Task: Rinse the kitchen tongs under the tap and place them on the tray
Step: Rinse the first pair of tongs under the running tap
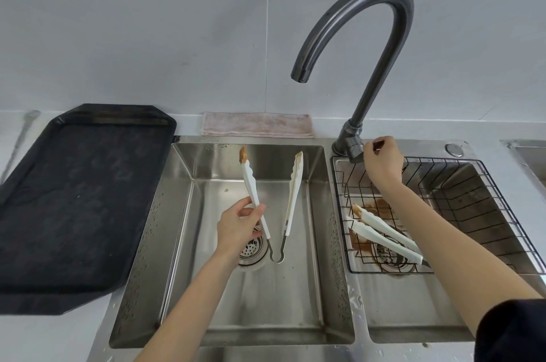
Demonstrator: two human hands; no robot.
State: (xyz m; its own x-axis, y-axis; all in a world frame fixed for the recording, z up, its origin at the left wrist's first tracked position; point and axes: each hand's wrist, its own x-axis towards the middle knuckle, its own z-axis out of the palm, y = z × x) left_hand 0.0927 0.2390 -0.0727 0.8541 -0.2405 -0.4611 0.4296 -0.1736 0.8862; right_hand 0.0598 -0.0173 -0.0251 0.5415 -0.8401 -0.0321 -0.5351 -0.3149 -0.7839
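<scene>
My left hand [239, 227] grips one arm of a pair of white tongs [294, 184] with brown-smeared tips, held spread open over the left sink basin [183, 214]. The tips point toward the wall, below and left of the tap spout [300, 76]. No water runs from the spout. My right hand [382, 162] is closed on the tap handle at the tap base [348, 146]. A second pair of dirty white tongs [384, 233] lies in the wire basket [472, 202] in the right basin. The black tray [79, 199] lies on the counter to the left of the sink.
A folded pinkish cloth [257, 124] lies behind the left basin against the wall. Brown residue stains the right basin under the basket. Round drains sit at the bottom of both basins. Another sink edge [529, 154] shows at far right.
</scene>
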